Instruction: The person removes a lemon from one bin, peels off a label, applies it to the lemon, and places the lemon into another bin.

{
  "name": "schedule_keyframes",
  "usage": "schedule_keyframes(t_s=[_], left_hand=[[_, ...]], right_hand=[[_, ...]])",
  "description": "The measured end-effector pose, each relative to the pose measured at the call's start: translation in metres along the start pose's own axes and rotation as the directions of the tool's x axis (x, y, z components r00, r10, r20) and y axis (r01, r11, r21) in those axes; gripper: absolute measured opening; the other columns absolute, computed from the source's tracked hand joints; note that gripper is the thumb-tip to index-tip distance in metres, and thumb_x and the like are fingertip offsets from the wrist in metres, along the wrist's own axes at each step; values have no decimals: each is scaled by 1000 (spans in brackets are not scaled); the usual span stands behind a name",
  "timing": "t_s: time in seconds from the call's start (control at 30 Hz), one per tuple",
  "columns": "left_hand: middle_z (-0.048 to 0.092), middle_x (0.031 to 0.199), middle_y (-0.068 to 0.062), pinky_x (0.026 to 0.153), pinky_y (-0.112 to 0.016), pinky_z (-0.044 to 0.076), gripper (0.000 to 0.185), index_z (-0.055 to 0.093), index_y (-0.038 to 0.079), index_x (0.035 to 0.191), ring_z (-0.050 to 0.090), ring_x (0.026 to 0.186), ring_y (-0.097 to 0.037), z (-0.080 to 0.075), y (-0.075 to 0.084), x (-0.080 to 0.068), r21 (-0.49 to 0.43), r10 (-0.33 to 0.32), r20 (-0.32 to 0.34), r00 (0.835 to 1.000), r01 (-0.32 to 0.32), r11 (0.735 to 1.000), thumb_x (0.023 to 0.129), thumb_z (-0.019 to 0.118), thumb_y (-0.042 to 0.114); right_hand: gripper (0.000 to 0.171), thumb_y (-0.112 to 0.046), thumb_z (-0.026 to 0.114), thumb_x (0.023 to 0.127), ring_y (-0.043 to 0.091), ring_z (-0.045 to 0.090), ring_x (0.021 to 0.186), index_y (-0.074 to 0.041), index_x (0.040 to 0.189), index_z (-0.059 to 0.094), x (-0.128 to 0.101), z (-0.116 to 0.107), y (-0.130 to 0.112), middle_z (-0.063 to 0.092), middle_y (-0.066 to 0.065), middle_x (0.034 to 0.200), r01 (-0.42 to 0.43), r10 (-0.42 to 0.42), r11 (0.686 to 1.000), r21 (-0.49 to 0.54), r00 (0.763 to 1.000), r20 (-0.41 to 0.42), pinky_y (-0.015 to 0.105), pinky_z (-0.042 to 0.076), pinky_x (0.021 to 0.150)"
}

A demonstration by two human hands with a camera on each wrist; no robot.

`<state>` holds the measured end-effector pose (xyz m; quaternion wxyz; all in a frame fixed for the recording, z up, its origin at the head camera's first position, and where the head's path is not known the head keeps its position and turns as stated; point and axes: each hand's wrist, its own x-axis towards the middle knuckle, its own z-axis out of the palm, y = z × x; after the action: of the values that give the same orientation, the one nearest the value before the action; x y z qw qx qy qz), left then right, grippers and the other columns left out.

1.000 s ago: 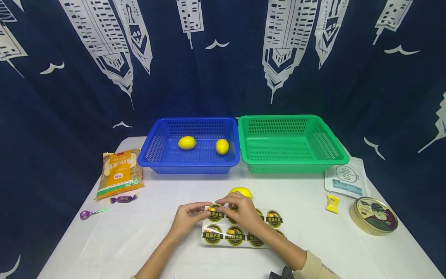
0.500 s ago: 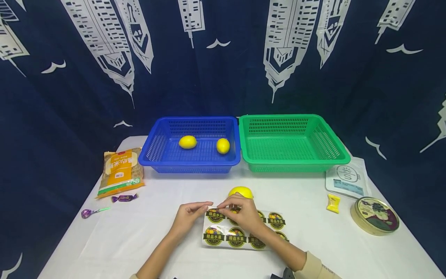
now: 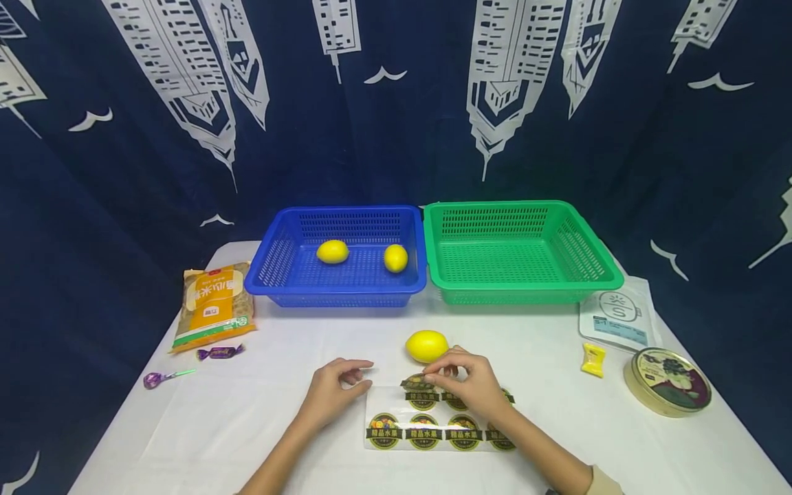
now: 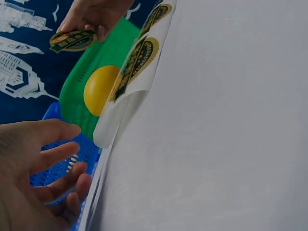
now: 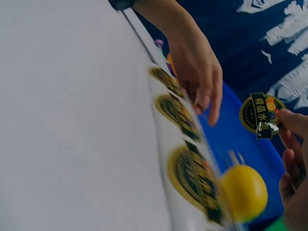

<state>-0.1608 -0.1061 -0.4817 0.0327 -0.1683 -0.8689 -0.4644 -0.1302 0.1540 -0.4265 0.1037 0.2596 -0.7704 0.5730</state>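
Between thumb and index finger, my right hand (image 3: 473, 381) pinches a round black-and-gold sticker (image 5: 259, 115) printed with fruit and lettering. In the head view that sticker overlaps the sticker sheet (image 3: 377, 402), which lies on the white table with two rows of similar labels. My left hand (image 3: 331, 392) is beside the sheet's left edge, fingers relaxed and apart, holding nothing. The sheet's corner curls up near it in the left wrist view. A yellow lemon (image 3: 427, 346) rests on the table just behind the sheet, close to my right fingers.
Behind stand a blue basket (image 3: 340, 300) with two lemons and a green basket (image 3: 513, 297). On the left lie an orange food bag (image 3: 213, 306), a purple wrapped candy (image 3: 221, 352) and a lollipop (image 3: 155, 380). A white pouch (image 3: 619, 316), yellow candy (image 3: 592, 359) and round tin (image 3: 667, 381) are right.
My right hand has peeled a sticker off the sheet's top left and moved right with it. My left hand has come away from the sheet, which now lies slightly lower and further right.
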Motion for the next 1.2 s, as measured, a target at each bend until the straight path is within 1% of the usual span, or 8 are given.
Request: schedule_keyframes(t_s=[0.13, 0.27, 0.37, 0.5, 0.6, 0.73, 0.93, 1.2], left_hand=[[61, 99, -1, 77, -32, 52, 45, 63, 18, 115, 57, 90, -14, 3, 9, 16, 75, 79, -44, 996, -75, 994, 73, 79, 22], [55, 124, -4, 88, -39, 49, 63, 54, 16, 128, 52, 111, -19, 15, 16, 42, -20, 189, -6, 982, -189, 982, 71, 80, 26], [48, 134, -6, 95, -39, 46, 72, 48, 15, 134, 46, 121, -20, 28, 14, 58, -97, 235, 66, 970, -228, 969, 71, 81, 28], [45, 138, -5, 98, -35, 43, 77, 44, 13, 137, 43, 124, -20, 45, 8, 68, -190, 229, 165, 959, -197, 962, 70, 81, 27], [47, 137, -3, 98, -32, 43, 79, 43, 10, 137, 45, 123, -19, 53, 4, 71, -225, 238, 192, 952, -193, 955, 70, 81, 26], [50, 133, -1, 97, -31, 43, 76, 45, 8, 136, 48, 120, -17, 59, 1, 74, -208, 263, 179, 948, -225, 952, 71, 80, 26], [57, 126, 4, 95, -31, 45, 63, 55, 15, 128, 57, 108, -15, 63, -4, 75, -175, 240, 149, 959, -213, 961, 72, 79, 32], [60, 121, 4, 93, -26, 46, 59, 58, 17, 124, 58, 106, -12, 62, -4, 74, -198, 235, 124, 964, -208, 958, 70, 81, 28]], right_hand=[[9, -1, 73, 76, 12, 46, 63, -4, 84, 71, 4, -22, 9, 65, 3, 73, -53, 48, 995, -88, 997, -57, 27, 42, 55], [8, -12, 74, 78, 12, 48, 62, -10, 86, 72, 12, -40, 28, 67, -3, 77, -147, 135, 974, -174, 987, -83, 24, 43, 55], [10, -22, 73, 79, 12, 49, 64, -15, 86, 73, 20, -48, 39, 68, -6, 80, -221, 210, 956, -192, 975, -76, 25, 44, 56], [14, -27, 73, 79, 15, 49, 64, -16, 86, 73, 28, -51, 46, 68, -5, 81, -260, 257, 951, -167, 966, -41, 25, 43, 56], [14, -26, 74, 78, 14, 46, 61, -14, 86, 73, 33, -50, 50, 68, -4, 80, -259, 261, 953, -159, 965, -7, 23, 40, 53], [14, -22, 74, 78, 13, 44, 59, -11, 88, 73, 37, -46, 52, 68, -3, 79, -261, 267, 953, -152, 964, 21, 21, 38, 51], [15, -21, 75, 77, 15, 44, 59, -11, 88, 73, 42, -38, 56, 66, -1, 76, -261, 267, 953, -153, 963, 24, 21, 37, 50], [10, -25, 76, 76, 13, 48, 63, -19, 84, 74, 45, -29, 61, 66, -11, 76, -222, 220, 934, -280, 975, -39, 24, 40, 53]])
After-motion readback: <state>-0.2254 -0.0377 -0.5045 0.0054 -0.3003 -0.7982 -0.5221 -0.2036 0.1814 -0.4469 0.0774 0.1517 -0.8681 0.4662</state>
